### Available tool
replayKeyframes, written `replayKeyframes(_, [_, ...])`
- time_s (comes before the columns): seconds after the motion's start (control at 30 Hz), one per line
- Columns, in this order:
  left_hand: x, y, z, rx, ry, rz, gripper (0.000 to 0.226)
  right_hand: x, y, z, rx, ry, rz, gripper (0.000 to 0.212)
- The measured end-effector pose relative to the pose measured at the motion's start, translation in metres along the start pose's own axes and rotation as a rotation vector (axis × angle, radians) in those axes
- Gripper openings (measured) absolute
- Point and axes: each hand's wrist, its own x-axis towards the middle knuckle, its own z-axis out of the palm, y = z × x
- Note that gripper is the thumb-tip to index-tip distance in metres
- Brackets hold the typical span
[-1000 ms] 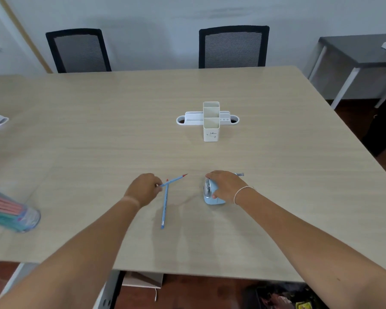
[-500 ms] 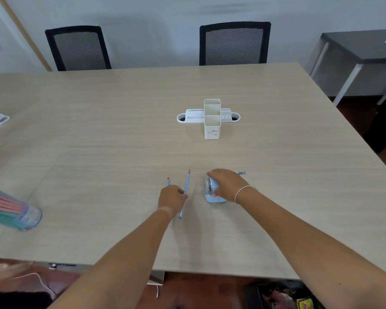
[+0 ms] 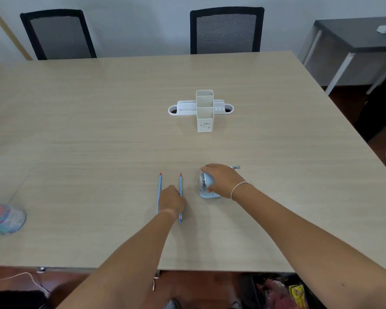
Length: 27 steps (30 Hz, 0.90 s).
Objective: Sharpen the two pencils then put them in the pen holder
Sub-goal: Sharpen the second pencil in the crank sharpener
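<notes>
I take the pen holder (image 3: 205, 110) as my reference: a white organiser standing upright at mid-table, with two tall square compartments in the centre and low trays running out to either side. The front face of the nearer compartment carries small dark print that I read as "idea"; a smaller mark beneath it is too fine to make out.

Nearer to me than the holder, and slightly to its left, two blue pencils lie almost parallel on the table (image 3: 76, 134), red tips pointing toward the holder. The left pencil (image 3: 159, 192) lies free. The right pencil (image 3: 180, 186) passes under my left hand (image 3: 171, 200), whose fingers are curled down and pressed together over its shaft; I cannot tell whether they actually pinch it. A small red-and-white label shows near that pencil's near end, illegible.

Directly on the near side of the holder sits the pale blue sharpener (image 3: 206, 186), its crank handle projecting right. My right hand (image 3: 221, 180), wearing a thin white wristband, lies over it, fingers wrapped around its top and side.

A clear tube (image 3: 6, 219) of pink and green sticks lies far left.
</notes>
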Motion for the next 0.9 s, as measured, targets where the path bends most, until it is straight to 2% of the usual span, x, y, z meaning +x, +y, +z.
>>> replayKeyframes(0.17, [0.003,-0.003,-0.005,-0.027,-0.001,-0.002,0.008,0.000,0.001,0.000,0.008,0.010,-0.006,0.039])
replayKeyframes(0.27, [0.008,-0.007,-0.018,-0.036,0.087,-0.005,0.017,-0.001,0.001,0.000,0.013,0.008,-0.012,0.037])
replayKeyframes(0.37, [0.016,-0.017,-0.033,0.070,0.139,-0.027,0.027,-0.002,0.001,-0.001,0.018,0.010,-0.012,0.042])
replayKeyframes(0.47, [0.019,-0.028,-0.039,0.128,0.095,-0.084,0.032,-0.003,0.000,-0.001,0.024,0.007,-0.012,0.042])
replayKeyframes(0.57, [0.017,-0.033,-0.036,0.137,0.054,-0.088,0.026,-0.002,-0.001,-0.002,0.011,-0.004,-0.015,0.041])
replayKeyframes(0.77, [0.015,-0.031,-0.036,0.226,0.030,-0.027,0.021,-0.003,0.000,-0.002,0.012,-0.006,-0.012,0.043])
replayKeyframes(0.9, [0.014,-0.031,-0.047,0.300,0.030,0.122,0.019,-0.005,-0.001,-0.002,0.017,0.009,-0.007,0.042])
